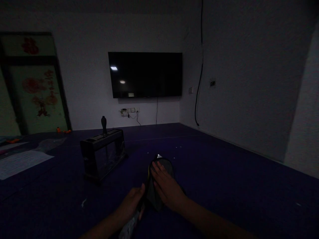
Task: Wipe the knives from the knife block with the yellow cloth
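Observation:
A dark grey, rounded item [155, 198] with a thin yellow strip at its left edge is in front of me, low in the middle of the head view. It looks like fabric, but the dim light hides its exact kind. My right hand [166, 186] lies flat on its top with the fingers stretched out. At its near left side, my left hand [133, 199] grips the edge, thumb up and fingers partly hidden below. Crumpled, clear-looking plastic [129, 227] shows beneath my left hand. A small bright white bit [159, 156] sticks out at the item's far end.
A black box-shaped frame with clear sides [109, 156] stands left of my hands, a dark vase-like object [104, 124] above it. Papers [23, 161] and plastic film [51, 145] lie far left on the dark blue floor [224, 192]. A television [147, 74] hangs on the far wall.

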`<state>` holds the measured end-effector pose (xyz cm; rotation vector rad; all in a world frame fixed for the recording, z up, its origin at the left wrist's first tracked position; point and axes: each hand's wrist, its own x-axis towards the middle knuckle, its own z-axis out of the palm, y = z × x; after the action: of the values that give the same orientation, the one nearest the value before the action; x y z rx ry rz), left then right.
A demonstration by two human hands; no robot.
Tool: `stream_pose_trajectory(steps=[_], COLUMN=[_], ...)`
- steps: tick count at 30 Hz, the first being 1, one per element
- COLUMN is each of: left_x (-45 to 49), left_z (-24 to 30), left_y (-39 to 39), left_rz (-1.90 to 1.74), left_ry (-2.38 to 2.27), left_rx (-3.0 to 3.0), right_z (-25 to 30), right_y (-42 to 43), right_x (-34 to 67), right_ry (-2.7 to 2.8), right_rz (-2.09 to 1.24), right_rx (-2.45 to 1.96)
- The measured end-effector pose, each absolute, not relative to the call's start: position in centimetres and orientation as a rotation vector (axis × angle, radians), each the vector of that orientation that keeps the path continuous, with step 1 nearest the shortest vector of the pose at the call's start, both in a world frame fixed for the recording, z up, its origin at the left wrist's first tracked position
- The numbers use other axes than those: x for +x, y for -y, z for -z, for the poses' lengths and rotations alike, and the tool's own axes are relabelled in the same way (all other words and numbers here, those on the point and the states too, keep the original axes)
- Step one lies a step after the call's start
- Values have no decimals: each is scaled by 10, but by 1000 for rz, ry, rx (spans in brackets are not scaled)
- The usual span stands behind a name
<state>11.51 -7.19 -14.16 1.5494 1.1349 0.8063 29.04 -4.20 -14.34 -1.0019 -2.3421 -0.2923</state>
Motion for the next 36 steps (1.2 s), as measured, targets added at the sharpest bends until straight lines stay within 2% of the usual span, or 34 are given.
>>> stream_pose_trajectory(steps=[21,27,32,36], left_x=[112,115,116,114], left_z=[143,143,142,143], left_y=[71,73,74,73], left_rz=[-911,-825,-905,-891], left_ry=[-1184,-1152,-1173,-1231], left_rx=[1418,1484,1443,1398], right_z=[165,155,155,163], right_y=[26,33,34,29], right_x=[291,294,291,290], right_ry=[1947,2137,2306,2264], right_rz=[71,120,181,259], right_rx=[-1143,-994,-860,-797])
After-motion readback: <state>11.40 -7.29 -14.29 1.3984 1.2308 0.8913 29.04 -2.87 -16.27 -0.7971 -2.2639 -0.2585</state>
